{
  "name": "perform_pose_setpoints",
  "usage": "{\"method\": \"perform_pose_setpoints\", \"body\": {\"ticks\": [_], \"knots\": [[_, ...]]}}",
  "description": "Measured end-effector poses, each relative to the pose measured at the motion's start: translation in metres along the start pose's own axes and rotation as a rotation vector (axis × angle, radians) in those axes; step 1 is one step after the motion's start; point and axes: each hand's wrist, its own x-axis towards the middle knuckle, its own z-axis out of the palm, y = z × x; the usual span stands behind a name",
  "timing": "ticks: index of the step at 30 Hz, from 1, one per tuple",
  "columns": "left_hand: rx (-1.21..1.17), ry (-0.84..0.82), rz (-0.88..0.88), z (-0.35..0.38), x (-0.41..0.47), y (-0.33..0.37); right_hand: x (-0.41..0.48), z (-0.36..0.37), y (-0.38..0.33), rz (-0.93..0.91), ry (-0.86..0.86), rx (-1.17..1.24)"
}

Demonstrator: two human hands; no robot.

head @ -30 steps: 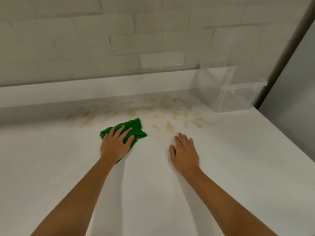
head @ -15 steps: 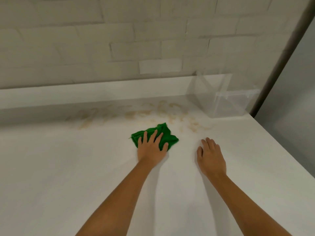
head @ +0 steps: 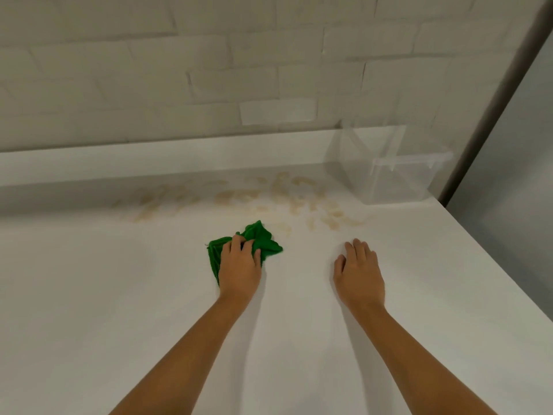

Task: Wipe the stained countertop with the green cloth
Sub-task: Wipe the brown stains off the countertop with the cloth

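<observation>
Half a second ago the left hand (head: 239,266) lay with fingers spread flat on the cloth (head: 257,239); now the fingers curl and bunch the fabric, so the grip is partly closed on it, palm pressing down. The cloth sits just left of the frame's centre, its far tip close to the nearest stains (head: 284,202). The right hand (head: 360,272) lies right of centre, palm down on the bench (head: 89,295), fingers together and extended, holding nothing, much as before.

The cloth is bright green, soft and crumpled into pointed folds. The stains are pale tan smears and blotches, strung in a band across the middle of the frame from left of centre toward the bin (head: 398,172). The bin is clear plastic, boxy with a lipped rim, at the right middle of the frame against the back ledge.

The bench is smooth, matte white, with a raised white ledge behind it. Above that, the wall (head: 179,70) is white-painted brick with shallow joints. A grey panel (head: 508,175) closes the right edge.
</observation>
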Motion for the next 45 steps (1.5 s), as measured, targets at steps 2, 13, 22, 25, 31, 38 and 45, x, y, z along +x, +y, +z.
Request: {"method": "perform_pose_setpoints", "body": {"ticks": [2,13,22,25,31,38,45], "knots": [[-0.077,0.023,-0.111,0.006,0.008,0.013,0.000,0.000,-0.001,0.011,0.011,0.001],[0.141,-0.336,0.264,0.030,0.061,0.050,0.006,0.002,0.002,0.025,0.094,-0.007],[0.110,-0.114,-0.038,0.000,0.086,-0.068,0.006,0.003,0.000,-0.013,0.133,0.000],[0.123,-0.103,-0.116,-0.001,0.089,-0.065,0.003,0.003,-0.001,0.002,0.158,0.012],[0.009,-0.150,0.089,0.015,0.094,-0.008,0.005,0.002,-0.001,0.006,0.146,0.001],[-0.108,-0.295,0.436,0.012,0.054,0.001,0.005,0.001,0.000,0.006,0.092,0.008],[0.004,-0.187,0.205,0.008,0.091,-0.037,0.003,0.002,0.000,0.002,0.085,0.011]]}}
